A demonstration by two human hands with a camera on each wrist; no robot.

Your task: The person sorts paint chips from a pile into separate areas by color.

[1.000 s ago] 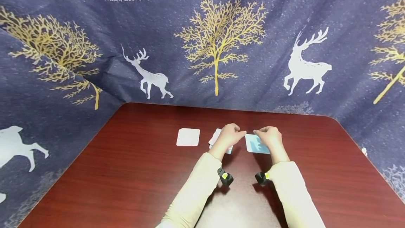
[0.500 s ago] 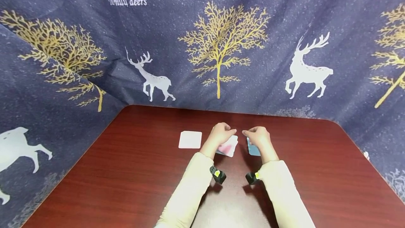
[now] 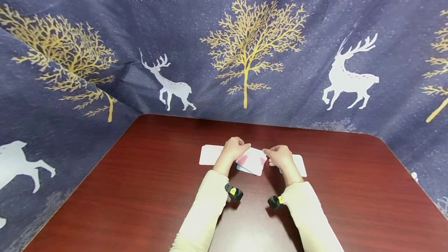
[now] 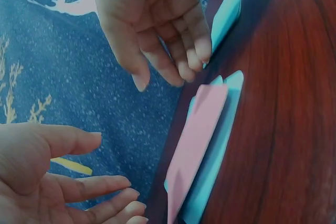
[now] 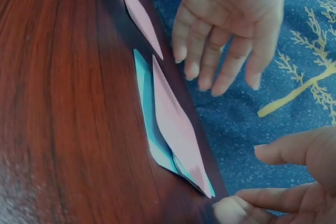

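A small pile of cards (image 3: 252,161), topped by a white card with pink marks, lies mid-table between my hands. My left hand (image 3: 233,150) hovers at its upper left corner, thumb and fingers apart in the left wrist view. At the upper right corner is my right hand (image 3: 280,158); in the right wrist view its fingertips (image 5: 229,209) come close to the card, and I cannot tell whether they touch. Neither hand visibly grips anything. White cards (image 3: 210,154) sit left of my left hand, partly covered by it. Another white card (image 3: 299,165) shows behind my right hand, bluish at one edge.
Everything rests on a reddish-brown wooden table (image 3: 157,189). A dark blue cloth (image 3: 301,22) with printed deer and yellow trees hangs behind its far edge. A small black wrist camera (image 3: 274,202) is strapped to each sleeve.
Both hands have moved left. A pink-marked card now tops the middle pile, where white showed before. On the right, a white card shows where a blue picture card was.
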